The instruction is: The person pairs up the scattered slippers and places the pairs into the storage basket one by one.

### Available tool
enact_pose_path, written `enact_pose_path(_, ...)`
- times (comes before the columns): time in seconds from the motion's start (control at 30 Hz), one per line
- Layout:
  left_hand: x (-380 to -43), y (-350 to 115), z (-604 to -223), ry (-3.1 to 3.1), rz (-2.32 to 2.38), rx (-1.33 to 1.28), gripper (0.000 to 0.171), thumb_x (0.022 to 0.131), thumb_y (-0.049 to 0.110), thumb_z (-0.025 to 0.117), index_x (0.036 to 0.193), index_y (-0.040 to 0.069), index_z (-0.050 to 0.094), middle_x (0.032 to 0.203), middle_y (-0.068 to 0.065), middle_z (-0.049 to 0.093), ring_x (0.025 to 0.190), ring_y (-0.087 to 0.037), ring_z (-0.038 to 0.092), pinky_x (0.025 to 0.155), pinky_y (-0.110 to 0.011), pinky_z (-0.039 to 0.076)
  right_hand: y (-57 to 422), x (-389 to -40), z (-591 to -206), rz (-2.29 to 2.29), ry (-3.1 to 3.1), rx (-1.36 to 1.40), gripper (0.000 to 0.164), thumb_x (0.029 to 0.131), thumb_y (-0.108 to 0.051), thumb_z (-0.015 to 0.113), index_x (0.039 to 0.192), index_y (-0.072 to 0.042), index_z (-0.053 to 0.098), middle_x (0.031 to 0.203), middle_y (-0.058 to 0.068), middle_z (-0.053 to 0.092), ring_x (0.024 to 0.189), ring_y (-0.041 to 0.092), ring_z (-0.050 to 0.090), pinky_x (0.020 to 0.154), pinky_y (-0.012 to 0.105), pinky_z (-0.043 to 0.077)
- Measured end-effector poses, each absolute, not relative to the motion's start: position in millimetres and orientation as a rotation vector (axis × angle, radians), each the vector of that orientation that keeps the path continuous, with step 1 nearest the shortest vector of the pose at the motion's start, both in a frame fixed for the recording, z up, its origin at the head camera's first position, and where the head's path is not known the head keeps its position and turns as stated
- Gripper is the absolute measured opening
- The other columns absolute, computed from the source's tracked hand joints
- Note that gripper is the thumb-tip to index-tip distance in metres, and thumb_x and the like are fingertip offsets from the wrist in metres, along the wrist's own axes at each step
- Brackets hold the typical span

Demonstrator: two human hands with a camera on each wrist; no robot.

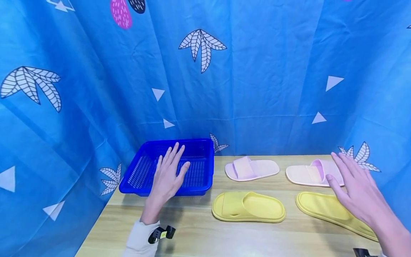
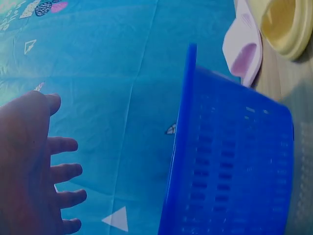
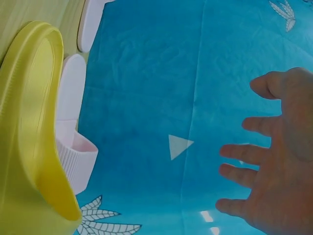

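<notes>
My left hand (image 1: pixel 167 175) hovers with spread, fairly straight fingers over the near side of a blue plastic basket (image 1: pixel 210 178); the left wrist view shows it apart from the basket wall (image 2: pixel 234 161). My right hand (image 1: pixel 356 189) is held up, fingers extended, holding nothing, above the right-hand slippers. It partly covers a yellow slipper (image 1: pixel 324 207) and a pink slipper (image 1: pixel 302 174). Between the hands lie another yellow slipper (image 1: pixel 263 207) in front and another pink slipper (image 1: pixel 264 167) behind it.
Everything stands on a light wooden table (image 1: pixel 199 235). A blue patterned curtain (image 1: pixel 266 71) hangs behind the table and along both sides. The basket is at the back left, close to the curtain.
</notes>
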State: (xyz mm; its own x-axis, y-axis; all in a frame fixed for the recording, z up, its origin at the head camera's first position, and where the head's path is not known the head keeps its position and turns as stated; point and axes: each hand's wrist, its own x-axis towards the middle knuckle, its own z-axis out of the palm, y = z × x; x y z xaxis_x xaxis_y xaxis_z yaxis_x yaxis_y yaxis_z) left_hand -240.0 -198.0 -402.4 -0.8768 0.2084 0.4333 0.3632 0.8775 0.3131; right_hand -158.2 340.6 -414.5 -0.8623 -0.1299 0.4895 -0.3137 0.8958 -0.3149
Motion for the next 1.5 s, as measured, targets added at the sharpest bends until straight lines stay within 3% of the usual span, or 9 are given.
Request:
enact_pose_path(0.17,-236,-186,-404,-2.631,-0.581,-0.423,0.066,0.107,0.058,0.037,0.164,0.027,0.027,0.17,0.0,0.02,0.157,-0.028,0.014,0.122,-0.06,0.007,345,-156,-416,0.535,-2.557,0.317,0.069,0.105,-0.022,0.052,0.164,-0.009,0.019,0.167,0.023,0.018,0.154,0.044,0.011,0.122,0.058,-0.006)
enact_pose_path(0.47,-230,-161,-408,-2.577,-0.663,-0.493,0.063,0.107,0.055,0.039,0.162,0.027,0.032,0.169,-0.001,0.024,0.156,-0.029,0.019,0.122,-0.061,0.009,348,-151,-418,0.575,-2.534,0.294,0.068,0.105,-0.019,0.053,0.163,-0.006,0.022,0.164,0.029,0.023,0.152,0.048,0.013,0.121,0.063,-0.003)
enact_pose_path(0.9,-223,-133,-414,-2.539,-0.757,-0.58,0.061,0.107,0.054,0.041,0.16,0.024,0.038,0.168,0.0,0.028,0.156,-0.023,0.019,0.122,-0.059,0.012,354,-150,-426,0.596,-2.492,0.308,0.068,0.103,-0.018,0.055,0.163,-0.005,0.024,0.164,0.027,0.025,0.153,0.047,0.013,0.124,0.053,-0.003)
enact_pose_path(1.2,-219,-121,-420,-2.503,-0.776,-0.621,0.06,0.106,0.053,0.044,0.159,0.024,0.04,0.167,0.0,0.03,0.154,-0.025,0.025,0.123,-0.056,0.014,360,-148,-431,0.654,-2.514,0.258,0.073,0.102,-0.018,0.059,0.165,-0.013,0.022,0.165,0.027,0.022,0.15,0.053,0.014,0.12,0.063,-0.004)
enact_pose_path(1.5,-215,-111,-425,-2.5,-0.788,-0.682,0.061,0.106,0.052,0.045,0.158,0.021,0.041,0.167,-0.001,0.03,0.154,-0.025,0.025,0.123,-0.055,0.015,370,-145,-432,0.734,-2.515,0.251,0.073,0.101,-0.015,0.059,0.164,-0.014,0.023,0.165,0.029,0.019,0.148,0.059,0.01,0.115,0.071,-0.007)
